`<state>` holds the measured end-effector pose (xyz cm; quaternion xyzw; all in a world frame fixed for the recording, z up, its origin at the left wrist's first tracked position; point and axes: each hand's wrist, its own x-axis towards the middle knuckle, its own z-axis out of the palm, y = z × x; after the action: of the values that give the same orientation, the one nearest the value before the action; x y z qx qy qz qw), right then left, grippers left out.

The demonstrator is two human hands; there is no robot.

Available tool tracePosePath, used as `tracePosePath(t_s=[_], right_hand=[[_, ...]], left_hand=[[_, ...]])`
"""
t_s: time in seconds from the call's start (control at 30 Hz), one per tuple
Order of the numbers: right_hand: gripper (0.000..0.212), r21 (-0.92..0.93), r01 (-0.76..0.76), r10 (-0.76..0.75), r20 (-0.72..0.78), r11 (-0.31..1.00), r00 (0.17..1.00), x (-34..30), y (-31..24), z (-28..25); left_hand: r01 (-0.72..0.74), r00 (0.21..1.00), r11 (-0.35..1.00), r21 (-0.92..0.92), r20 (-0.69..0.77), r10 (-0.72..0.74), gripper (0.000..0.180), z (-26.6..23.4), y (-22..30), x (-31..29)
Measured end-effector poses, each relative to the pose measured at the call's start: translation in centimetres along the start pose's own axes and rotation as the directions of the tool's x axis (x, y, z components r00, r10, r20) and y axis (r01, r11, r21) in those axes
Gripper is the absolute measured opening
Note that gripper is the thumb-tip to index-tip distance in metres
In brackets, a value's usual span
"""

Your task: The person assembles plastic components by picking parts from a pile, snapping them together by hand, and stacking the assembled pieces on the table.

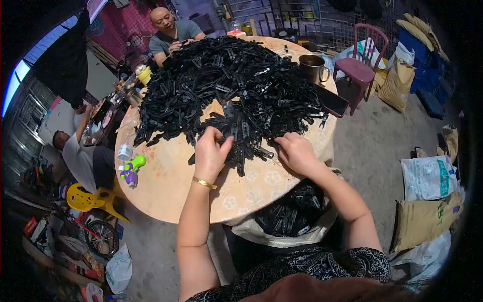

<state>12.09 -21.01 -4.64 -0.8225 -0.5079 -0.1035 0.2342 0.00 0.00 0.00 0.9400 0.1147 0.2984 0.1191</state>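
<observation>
A large heap of black slotted plastic clips (216, 75) covers much of a round table (201, 206) with a pale patterned top. At the heap's near edge, my left hand (209, 156) has its thumb apart from its bent fingers, beside loose clips (244, 131). To its right, my right hand (298, 155) rests at the same edge, fingers loosely bent and apart. I see no clip gripped in either hand, though some fingertips are partly hidden. Below the table's near edge, an open pale sack (256, 236) holds more black clips (289, 214).
A metal mug (312, 68) and a dark phone-like slab (332, 100) stand at the table's right. A green-purple toy (132, 171) and small white bottle (125, 152) lie left. Another person (176, 35) sits across. A red chair (358, 70) and filled sacks (427, 224) stand right.
</observation>
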Motion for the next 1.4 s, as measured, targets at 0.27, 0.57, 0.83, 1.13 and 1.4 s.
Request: tracePosePath(t_s=[0.27,0.57,0.83,1.13,1.4], right_hand=[[0.015,0.684,0.225,0.059,-0.366,0.694,0.929,-1.2,-3.6,-1.4],[0.017,0.444,0.241,-0.044,-0.409,0.863,0.912,-1.5,-2.3,-0.9],[0.036,0.658,0.109,0.054,-0.222,0.745,0.974,-1.8,-1.8,-1.7],[0.031,0.650,0.096,-0.031,-0.111,0.754,0.993,-2.6,-1.4,-2.7],[0.029,0.544,0.204,-0.074,-0.251,0.814,0.965,-3.0,-1.3,-1.7]], left_hand=[[0.452,0.883,0.361,-0.815,0.353,-0.308,0.020,1.4,3.9,-1.3],[0.422,0.873,0.529,-0.736,0.487,-0.018,0.025,1.5,5.2,-2.0],[0.149,0.952,0.688,-0.710,0.291,0.095,0.031,1.4,5.8,-2.2],[0.031,0.953,0.769,-0.638,0.251,0.170,0.023,0.8,6.5,-2.6],[0.035,0.954,0.742,-0.669,0.243,0.174,0.020,1.3,6.7,-2.9]])
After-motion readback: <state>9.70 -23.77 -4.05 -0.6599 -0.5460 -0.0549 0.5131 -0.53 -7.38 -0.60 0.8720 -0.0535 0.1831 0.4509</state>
